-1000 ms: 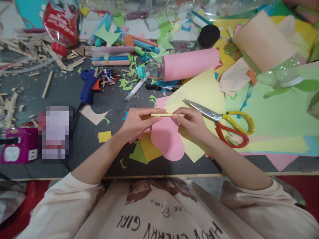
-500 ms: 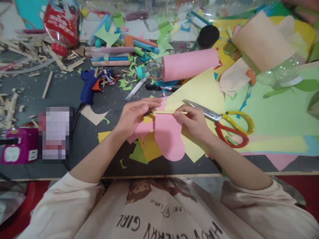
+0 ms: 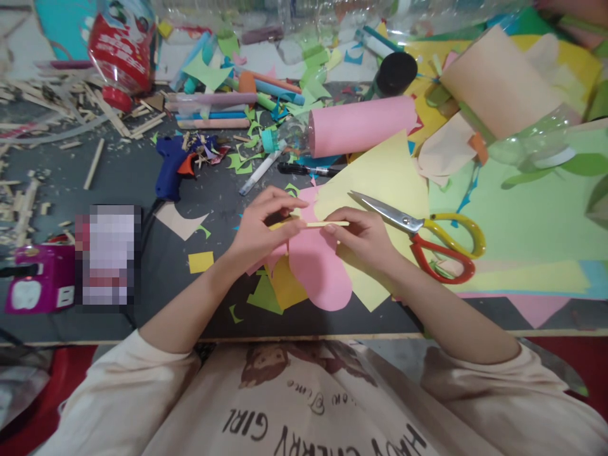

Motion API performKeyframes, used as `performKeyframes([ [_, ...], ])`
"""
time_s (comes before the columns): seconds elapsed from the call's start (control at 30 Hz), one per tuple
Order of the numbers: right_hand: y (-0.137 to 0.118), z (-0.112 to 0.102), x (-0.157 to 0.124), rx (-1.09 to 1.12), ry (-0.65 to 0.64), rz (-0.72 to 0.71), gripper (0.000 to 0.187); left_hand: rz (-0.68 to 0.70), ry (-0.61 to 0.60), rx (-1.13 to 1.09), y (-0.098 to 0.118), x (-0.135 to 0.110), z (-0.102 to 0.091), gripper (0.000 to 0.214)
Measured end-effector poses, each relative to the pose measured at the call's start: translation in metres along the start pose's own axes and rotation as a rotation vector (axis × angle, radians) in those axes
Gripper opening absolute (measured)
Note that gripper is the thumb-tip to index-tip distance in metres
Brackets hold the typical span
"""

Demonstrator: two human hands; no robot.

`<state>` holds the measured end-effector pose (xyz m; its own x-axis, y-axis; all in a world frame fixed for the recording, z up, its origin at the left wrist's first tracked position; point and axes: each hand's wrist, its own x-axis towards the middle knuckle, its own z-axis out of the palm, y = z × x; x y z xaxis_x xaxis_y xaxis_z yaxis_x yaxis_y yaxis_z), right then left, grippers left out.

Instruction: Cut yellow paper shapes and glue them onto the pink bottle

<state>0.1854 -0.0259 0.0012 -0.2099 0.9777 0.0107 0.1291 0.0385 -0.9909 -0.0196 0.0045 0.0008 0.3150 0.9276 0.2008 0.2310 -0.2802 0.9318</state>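
A thin pale yellow strip (image 3: 317, 224) runs level between my hands; whether it is folded paper or a stick I cannot make out. My left hand (image 3: 263, 221) pinches its left end between thumb and fingers. On the right end, the thumb and fingers of my right hand (image 3: 365, 235) are closed too. Below the strip lies a pink paper cut-out (image 3: 320, 272) with a rounded end, partly hidden by my hands. Under it are yellow and green paper scraps and a large pale yellow sheet (image 3: 380, 171). Open-bladed scissors (image 3: 413, 227) rest on that sheet beside my right hand.
Left of my hands lie a blue glue gun (image 3: 168, 168) and a purple box (image 3: 40, 278). A pink-wrapped bottle (image 3: 363, 126), a black pen (image 3: 304, 169) and a white marker (image 3: 263, 168) lie ahead. Wood sticks and paper scraps litter the table's back left.
My left thumb has come down onto the strip's left end, and both hands with the strip have shifted slightly toward me. The pink cut-out below has turned a little.
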Motion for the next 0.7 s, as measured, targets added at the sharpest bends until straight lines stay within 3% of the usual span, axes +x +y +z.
performKeyframes([
  [0.1,0.000,0.001,-0.001,-0.010,-0.033,0.014,0.033,0.090,-0.126,0.150,0.000,-0.002,0.001,0.025],
  [0.23,0.003,0.002,-0.002,0.073,-0.055,0.042,0.029,0.140,-0.124,0.209,0.000,-0.003,0.003,0.019],
  [0.43,0.009,0.001,-0.001,0.422,0.048,0.090,0.025,0.084,0.163,0.058,-0.003,0.002,-0.006,0.012],
  [0.53,0.008,0.001,-0.001,0.441,0.059,0.127,0.026,0.166,0.313,0.114,-0.009,0.009,-0.017,0.018],
  [0.7,0.003,0.001,-0.001,0.424,0.080,0.097,0.036,0.125,0.449,0.166,-0.020,0.021,-0.033,0.033],
])
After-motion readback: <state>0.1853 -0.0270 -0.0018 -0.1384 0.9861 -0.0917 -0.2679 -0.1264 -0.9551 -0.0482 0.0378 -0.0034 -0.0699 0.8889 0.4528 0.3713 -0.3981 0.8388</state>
